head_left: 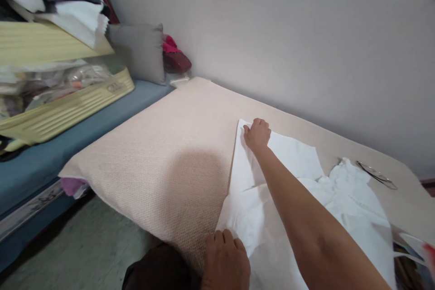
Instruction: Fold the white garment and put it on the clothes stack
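A white sheet of fabric [272, 199] lies spread on a beige padded surface [163, 154]. My right hand [257, 134] reaches across to the sheet's far corner, fingers curled and pinching that corner. My left hand [226, 258] is at the near edge of the surface, fingers curled over the sheet's near corner. More white cloth [353, 190] lies bunched to the right of my forearm.
Scissors [377, 174] lie on the surface at the far right by the grey wall [306, 45]. To the left, a blue mattress [84, 131] carries a yellow open case [68, 104] stuffed with fabrics, a grey cushion [141, 52] and red cloth [175, 56].
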Demonstrator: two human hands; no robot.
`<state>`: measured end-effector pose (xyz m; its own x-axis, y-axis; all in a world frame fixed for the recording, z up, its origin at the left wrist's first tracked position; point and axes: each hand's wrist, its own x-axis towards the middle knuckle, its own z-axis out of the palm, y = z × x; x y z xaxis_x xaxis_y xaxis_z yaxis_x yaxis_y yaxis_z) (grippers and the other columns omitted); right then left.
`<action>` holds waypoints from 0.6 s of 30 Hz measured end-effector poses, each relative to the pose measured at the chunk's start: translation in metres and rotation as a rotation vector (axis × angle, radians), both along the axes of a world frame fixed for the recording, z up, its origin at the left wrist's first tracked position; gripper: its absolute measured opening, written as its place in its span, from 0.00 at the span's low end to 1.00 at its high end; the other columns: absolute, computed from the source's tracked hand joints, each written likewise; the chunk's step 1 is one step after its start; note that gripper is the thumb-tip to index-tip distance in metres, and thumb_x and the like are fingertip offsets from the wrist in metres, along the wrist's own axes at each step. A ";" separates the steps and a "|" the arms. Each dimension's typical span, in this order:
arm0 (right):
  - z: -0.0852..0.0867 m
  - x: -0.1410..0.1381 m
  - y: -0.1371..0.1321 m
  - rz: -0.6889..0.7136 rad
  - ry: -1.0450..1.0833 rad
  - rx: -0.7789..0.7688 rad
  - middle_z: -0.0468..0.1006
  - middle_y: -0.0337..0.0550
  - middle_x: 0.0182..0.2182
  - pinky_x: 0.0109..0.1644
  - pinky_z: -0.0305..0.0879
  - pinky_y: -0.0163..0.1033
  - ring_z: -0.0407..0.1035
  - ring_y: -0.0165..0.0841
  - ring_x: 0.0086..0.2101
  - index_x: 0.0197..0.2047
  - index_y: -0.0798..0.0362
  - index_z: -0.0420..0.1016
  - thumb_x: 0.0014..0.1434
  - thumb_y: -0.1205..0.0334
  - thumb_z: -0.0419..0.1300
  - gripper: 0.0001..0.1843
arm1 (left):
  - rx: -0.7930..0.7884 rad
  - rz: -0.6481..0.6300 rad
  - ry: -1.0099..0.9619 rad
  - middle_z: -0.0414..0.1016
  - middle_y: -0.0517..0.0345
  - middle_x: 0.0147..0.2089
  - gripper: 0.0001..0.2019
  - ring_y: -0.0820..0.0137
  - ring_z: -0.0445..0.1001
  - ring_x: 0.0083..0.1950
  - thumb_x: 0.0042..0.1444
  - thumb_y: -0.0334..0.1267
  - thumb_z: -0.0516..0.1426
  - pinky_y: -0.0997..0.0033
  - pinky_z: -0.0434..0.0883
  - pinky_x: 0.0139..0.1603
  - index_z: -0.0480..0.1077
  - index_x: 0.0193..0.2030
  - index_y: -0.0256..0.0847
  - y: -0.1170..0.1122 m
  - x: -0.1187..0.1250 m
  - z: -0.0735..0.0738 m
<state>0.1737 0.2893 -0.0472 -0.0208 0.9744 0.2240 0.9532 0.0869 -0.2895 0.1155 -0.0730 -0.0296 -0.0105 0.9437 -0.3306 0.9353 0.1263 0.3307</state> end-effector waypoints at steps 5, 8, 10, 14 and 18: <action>-0.031 -0.016 -0.015 0.217 -0.069 -0.167 0.46 0.60 0.75 0.73 0.32 0.61 0.37 0.49 0.72 0.74 0.60 0.49 0.72 0.38 0.42 0.41 | -0.021 -0.069 0.059 0.75 0.38 0.43 0.18 0.54 0.73 0.45 0.64 0.26 0.48 0.51 0.67 0.45 0.80 0.44 0.37 0.000 0.002 -0.004; -0.031 -0.021 -0.009 0.212 -0.037 -0.290 0.39 0.57 0.76 0.72 0.26 0.64 0.30 0.51 0.73 0.76 0.59 0.44 0.70 0.35 0.43 0.45 | -0.134 -0.116 0.074 0.75 0.39 0.45 0.18 0.53 0.72 0.48 0.63 0.25 0.48 0.51 0.67 0.49 0.80 0.46 0.37 0.006 -0.003 0.008; -0.017 -0.017 -0.008 0.266 0.041 -0.346 0.44 0.59 0.75 0.72 0.30 0.64 0.35 0.52 0.73 0.75 0.58 0.51 0.70 0.36 0.44 0.42 | -0.208 -0.165 0.042 0.75 0.39 0.47 0.18 0.52 0.72 0.51 0.61 0.24 0.50 0.51 0.67 0.52 0.79 0.49 0.36 0.010 -0.012 0.024; 0.021 0.025 -0.034 0.403 0.169 -0.402 0.67 0.55 0.66 0.69 0.51 0.51 0.59 0.45 0.66 0.63 0.53 0.70 0.71 0.36 0.41 0.35 | -0.286 -0.283 -0.032 0.74 0.38 0.52 0.17 0.49 0.72 0.55 0.56 0.25 0.55 0.50 0.68 0.54 0.76 0.51 0.33 0.011 -0.035 0.052; 0.040 0.125 -0.100 0.191 0.301 -0.188 0.77 0.53 0.56 0.60 0.65 0.47 0.72 0.43 0.55 0.57 0.53 0.73 0.66 0.37 0.53 0.30 | -0.171 -0.270 -0.015 0.75 0.43 0.48 0.17 0.53 0.75 0.51 0.56 0.20 0.49 0.53 0.70 0.51 0.75 0.45 0.35 0.012 -0.043 0.055</action>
